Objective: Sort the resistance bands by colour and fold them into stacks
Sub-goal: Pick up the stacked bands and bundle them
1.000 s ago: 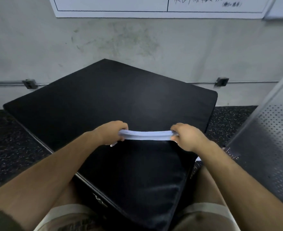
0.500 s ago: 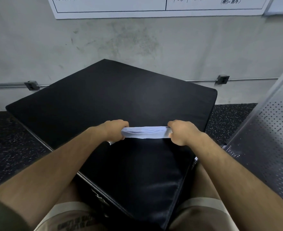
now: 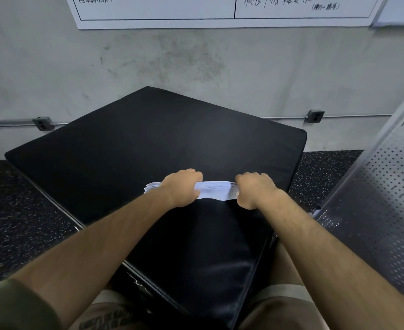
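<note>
A bundle of pale lilac-white resistance bands lies folded across the middle of a black padded box. My left hand grips the bundle near its left end, and layered band ends stick out past that hand on the left. My right hand grips the right end with curled fingers. The short stretch between my hands is flat and slightly rumpled. No bands of another colour are in view.
The black box stands cornerwise against a grey concrete wall with a paper chart above. Speckled black floor surrounds it. A perforated metal panel rises at the right. My knees flank the box's near corner.
My hands have come closer together, shortening the span of bands between them. The left hand has slid inward along the bundle, so its folded ends now show to the left of that hand.
</note>
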